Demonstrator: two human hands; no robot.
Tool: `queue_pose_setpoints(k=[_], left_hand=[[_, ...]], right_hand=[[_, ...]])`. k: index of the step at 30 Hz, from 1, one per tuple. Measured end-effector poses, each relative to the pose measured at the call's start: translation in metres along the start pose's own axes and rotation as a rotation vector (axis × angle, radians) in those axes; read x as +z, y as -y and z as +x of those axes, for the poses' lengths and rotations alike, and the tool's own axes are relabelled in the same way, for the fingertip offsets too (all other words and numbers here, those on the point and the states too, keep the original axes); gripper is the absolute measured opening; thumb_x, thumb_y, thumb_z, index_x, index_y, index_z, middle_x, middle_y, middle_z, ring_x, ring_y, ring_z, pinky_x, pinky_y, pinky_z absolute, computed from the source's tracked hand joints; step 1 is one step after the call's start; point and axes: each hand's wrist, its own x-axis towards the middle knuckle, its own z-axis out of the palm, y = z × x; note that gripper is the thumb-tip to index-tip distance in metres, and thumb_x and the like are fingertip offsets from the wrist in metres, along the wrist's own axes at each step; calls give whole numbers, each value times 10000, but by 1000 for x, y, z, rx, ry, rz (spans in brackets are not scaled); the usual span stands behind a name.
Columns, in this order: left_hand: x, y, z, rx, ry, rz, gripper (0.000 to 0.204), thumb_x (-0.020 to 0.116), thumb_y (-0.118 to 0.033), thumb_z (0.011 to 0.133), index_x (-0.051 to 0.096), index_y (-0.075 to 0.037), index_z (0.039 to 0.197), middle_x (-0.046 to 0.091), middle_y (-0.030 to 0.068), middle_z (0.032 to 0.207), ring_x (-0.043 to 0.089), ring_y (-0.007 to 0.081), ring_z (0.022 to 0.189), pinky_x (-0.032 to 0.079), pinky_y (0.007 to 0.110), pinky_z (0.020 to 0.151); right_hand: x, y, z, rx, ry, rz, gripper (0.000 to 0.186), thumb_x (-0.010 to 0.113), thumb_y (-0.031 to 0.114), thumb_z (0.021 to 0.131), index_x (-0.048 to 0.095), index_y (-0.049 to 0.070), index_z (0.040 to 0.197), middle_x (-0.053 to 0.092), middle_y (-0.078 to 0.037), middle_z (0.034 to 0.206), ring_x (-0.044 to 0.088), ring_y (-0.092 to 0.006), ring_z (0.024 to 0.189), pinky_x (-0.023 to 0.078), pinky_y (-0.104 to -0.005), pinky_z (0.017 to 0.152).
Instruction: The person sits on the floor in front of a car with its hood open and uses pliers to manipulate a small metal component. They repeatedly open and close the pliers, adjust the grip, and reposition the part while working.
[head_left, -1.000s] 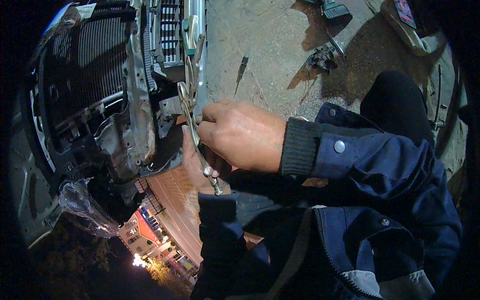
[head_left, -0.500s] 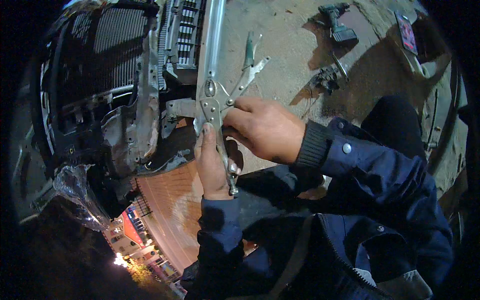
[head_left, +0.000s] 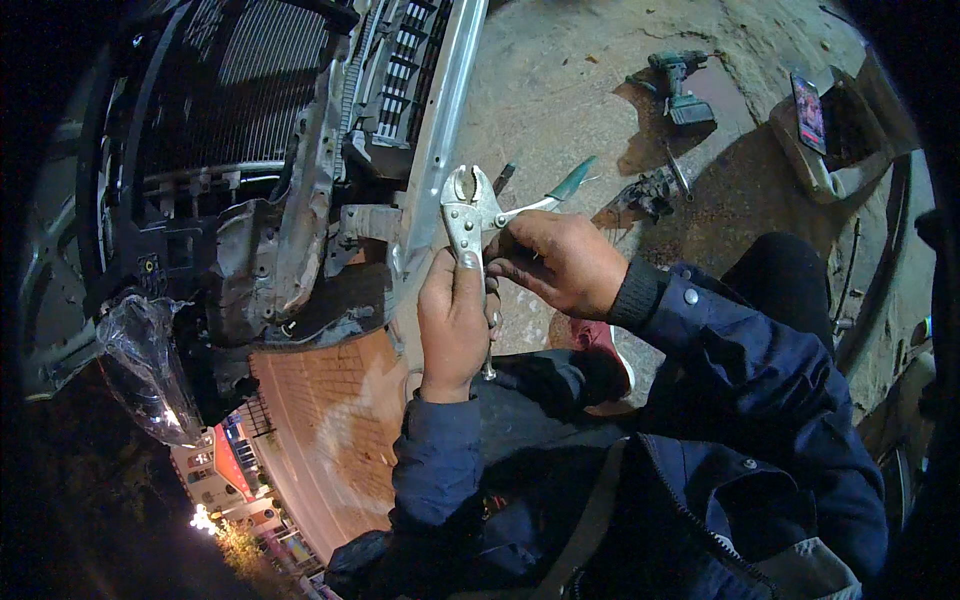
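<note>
My left hand is closed round the long handle of a pair of silver locking pliers, its thumb lying along the metal. The jaws point up and stand slightly apart, with nothing between them. An adjusting screw sticks out below that hand. My right hand has its fingers curled in at the side of the pliers, below the pivot; what the fingertips pinch is partly hidden. Beyond its knuckles a metal arm slants out, and a green handle shows at the end; I cannot tell whether they belong to the same pliers.
A car's stripped front end fills the left, with a bright metal bar along it. Plastic-wrapped part hangs lower left. On the ground lie a cordless drill and dark metal parts. A phone rests far right.
The pliers and both hands have shifted right, away from the metal bar. The metal arm beside the pliers has swung lower, and the green handle now shows farther right. The view has shifted too.
</note>
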Motion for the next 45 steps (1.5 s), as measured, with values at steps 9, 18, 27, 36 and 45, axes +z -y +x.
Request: queue_pose_setpoints(k=[9, 18, 27, 36, 45], left_hand=[[1, 6, 3, 205, -2, 160, 181, 636, -61, 962, 632, 10, 1128, 690, 40, 905, 606, 132, 724, 523, 311, 693], [0, 6, -4, 268, -78, 364, 172, 691, -74, 906, 632, -9, 1055, 676, 99, 778, 603, 123, 693, 528, 333, 661], [6, 4, -9, 253, -72, 291, 211, 697, -12, 882, 633, -1, 1083, 650, 22, 803, 562, 89, 723, 512, 286, 679], [13, 1, -9, 163, -58, -8, 489, 646, 50, 921, 424, 64, 1357, 646, 126, 1126, 649, 131, 893, 562, 288, 781], [18, -4, -6, 147, -72, -93, 405, 647, 21, 964, 442, 57, 1312, 663, 85, 962, 601, 80, 722, 492, 232, 605]], right_hand=[[-11, -7, 1, -56, 48, -12, 276, 781, 287, 990, 693, 30, 1039, 691, -210, 943, 684, -453, 897, 553, -508, 769], [-42, -6, 3, 90, 53, 102, 333, 758, 203, 882, 701, 4, 1143, 696, -189, 970, 697, -340, 855, 573, -423, 790], [-38, -16, 6, 383, 455, 424, 256, 635, 230, 1023, 709, 5, 1119, 696, -36, 857, 631, -139, 698, 530, -333, 636], [-41, -6, 7, 429, 457, 389, 304, 624, 242, 1103, 713, -35, 1191, 719, -38, 911, 656, -126, 835, 552, -320, 767], [-36, 4, 0, 384, 392, 308, 346, 594, 283, 1091, 729, -23, 1179, 731, -92, 846, 682, -188, 726, 571, -379, 685]])
